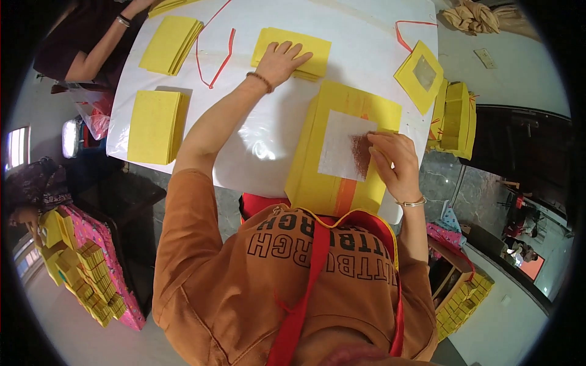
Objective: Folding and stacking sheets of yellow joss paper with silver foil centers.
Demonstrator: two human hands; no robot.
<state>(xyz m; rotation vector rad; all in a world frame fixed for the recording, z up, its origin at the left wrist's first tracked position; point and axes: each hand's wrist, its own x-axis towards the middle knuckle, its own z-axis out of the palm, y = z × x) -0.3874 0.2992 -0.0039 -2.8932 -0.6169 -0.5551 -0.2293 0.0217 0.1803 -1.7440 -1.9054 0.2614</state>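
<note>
My left hand [282,61] lies with its fingers spread on a stack of yellow folded paper pieces [317,50] at the far middle of the table. Closer to me is a thick yellow stack [311,122] with an orange-red stripe down it. On its top sits a white square [337,143], with a speckled brown patch [359,157] along its right side. My right hand [394,160] is at that patch, its thumb and fingers drawn together. Whether something small is between them I cannot make out.
Yellow paper stacks [155,127] stand on the left of the white table [238,165]. Red ribbon [231,49] lies at the back. A yellow piece with a window [421,76] lies at right. Another person's arm [101,55] reaches in at upper left. Yellow bundles [461,119] hang beyond the right edge.
</note>
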